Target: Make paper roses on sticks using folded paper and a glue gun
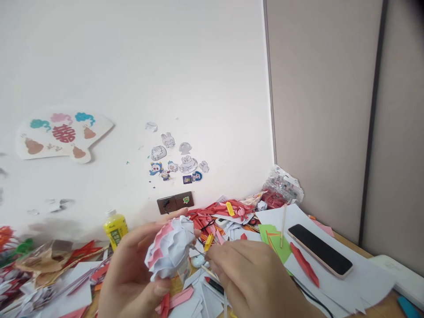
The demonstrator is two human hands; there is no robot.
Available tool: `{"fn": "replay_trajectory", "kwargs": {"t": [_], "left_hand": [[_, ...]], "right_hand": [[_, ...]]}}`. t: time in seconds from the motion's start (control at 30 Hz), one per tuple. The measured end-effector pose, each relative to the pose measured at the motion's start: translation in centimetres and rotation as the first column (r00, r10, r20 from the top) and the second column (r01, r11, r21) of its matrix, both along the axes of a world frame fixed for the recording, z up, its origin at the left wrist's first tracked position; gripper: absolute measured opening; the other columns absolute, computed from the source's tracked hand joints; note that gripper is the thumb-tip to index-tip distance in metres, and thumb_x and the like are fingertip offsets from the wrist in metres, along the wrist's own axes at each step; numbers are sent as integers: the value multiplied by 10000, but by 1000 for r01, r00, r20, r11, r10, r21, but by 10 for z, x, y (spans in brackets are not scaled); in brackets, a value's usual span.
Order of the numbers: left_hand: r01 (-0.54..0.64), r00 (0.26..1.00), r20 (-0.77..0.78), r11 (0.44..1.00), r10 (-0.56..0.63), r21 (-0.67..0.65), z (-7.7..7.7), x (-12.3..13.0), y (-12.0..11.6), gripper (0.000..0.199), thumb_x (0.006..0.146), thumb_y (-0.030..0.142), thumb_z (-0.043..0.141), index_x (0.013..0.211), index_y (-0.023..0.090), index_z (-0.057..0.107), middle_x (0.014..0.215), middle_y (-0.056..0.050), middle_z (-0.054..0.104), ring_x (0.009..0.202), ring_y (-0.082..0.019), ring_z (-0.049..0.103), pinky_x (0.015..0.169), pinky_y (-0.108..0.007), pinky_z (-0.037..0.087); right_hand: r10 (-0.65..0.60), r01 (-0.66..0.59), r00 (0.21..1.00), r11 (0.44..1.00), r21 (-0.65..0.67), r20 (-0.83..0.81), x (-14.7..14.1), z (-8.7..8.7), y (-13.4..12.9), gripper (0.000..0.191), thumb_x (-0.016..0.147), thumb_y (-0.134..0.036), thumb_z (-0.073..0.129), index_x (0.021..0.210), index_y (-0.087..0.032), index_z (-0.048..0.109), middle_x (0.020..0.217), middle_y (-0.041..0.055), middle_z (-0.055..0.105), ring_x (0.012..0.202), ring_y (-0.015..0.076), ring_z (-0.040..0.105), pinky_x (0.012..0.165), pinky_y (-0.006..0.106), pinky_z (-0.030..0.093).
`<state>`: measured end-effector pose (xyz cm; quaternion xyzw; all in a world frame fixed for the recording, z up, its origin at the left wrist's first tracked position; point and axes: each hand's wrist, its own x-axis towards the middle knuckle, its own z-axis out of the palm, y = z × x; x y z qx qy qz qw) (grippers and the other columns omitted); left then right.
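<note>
A folded paper ball (pixel 174 247) with white scalloped layers and a pink band sits in my left hand (pixel 129 269), whose fingers and thumb curl around it. To its right, my right hand (pixel 251 269) is closed in a pinch. A thin, pale, rod-like tool (pixel 198 251) runs from those fingertips to the side of the ball. Its kind is unclear, and its far end is hidden against the paper. Under the hands lie loose white paper slips (pixel 195 298), pink folded strips (pixel 180 298) and a black pen with a red tip (pixel 214 285).
A phone (pixel 320 249) rests on white sheets (pixel 361 282) at the right, beside green paper (pixel 278 249) and a wooden stick (pixel 283 225). Red folded strips (pixel 202 218) are heaped at the back. A yellow bottle (pixel 115 227) stands left, near a wall socket (pixel 175 202).
</note>
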<state>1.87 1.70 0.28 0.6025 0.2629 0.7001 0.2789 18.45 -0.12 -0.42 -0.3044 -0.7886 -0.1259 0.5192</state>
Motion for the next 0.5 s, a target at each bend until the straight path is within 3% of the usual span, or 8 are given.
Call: {"fn": "replay_trajectory", "kwargs": {"t": [0.17,0.33,0.5], "left_hand": [[-44,999,18,999,44,0,-1,1,-2,401,625,482,756,969,308,648,1024,4,692,1010,-240,625,708,-224,537],[117,992,41,993,-116,-16,-1,5,1,333,693,456,714,988,324,635,941,11,703,775,-193,675,608,-240,562],[294,954,64,956,-292,-19,-1,12,3,333,751,462,658,1061,366,585,1265,-29,602,842,-275,688,569,-360,580]], "right_hand": [[-2,1,999,999,42,32,1,2,-1,378,938,-118,297,708,-138,597,517,14,538,440,125,440,427,234,293],[24,-24,1000,999,27,6,1,1,1,332,950,-145,319,813,-126,621,559,24,582,467,136,486,440,243,325],[27,-27,998,1000,-2,-49,-1,-2,5,345,919,-140,326,673,-154,569,531,12,546,466,127,468,437,243,304]]}}
